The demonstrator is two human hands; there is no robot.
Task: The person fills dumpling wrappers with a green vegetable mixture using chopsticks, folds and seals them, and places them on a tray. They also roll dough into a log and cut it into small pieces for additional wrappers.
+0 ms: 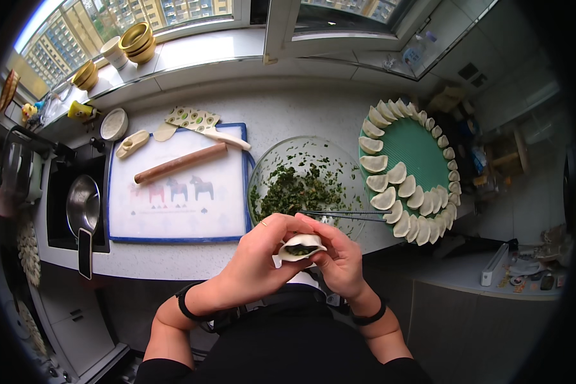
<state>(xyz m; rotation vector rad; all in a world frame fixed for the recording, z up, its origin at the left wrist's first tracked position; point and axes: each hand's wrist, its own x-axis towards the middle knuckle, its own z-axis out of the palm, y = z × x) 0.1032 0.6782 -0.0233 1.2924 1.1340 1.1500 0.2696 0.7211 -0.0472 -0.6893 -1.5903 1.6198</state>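
Note:
Between my two hands is a dumpling (301, 247) whose wrapper is folded around dark green filling, its near side still gaping. My left hand (261, 257) grips the wrapper's left end. The other end is pinched by the thumb and fingers of my right hand (338, 257). Just beyond my fingers stands a glass bowl (345, 158) with chopped green filling (295, 187) in it. A pair of dark chopsticks (350, 213) lies across the bowl, pointing right. Folded dumplings (373, 164) ring a round green tray (420, 149) on the right.
A blue-edged cutting board (182, 216) carries a rolling pin (182, 162), a dough piece (132, 144) and a patterned cleaver (192, 119). Left of it, a metal pan (83, 204) sits in a black sink (57, 230), near a phone (85, 254). A white bowl (114, 124) stands behind.

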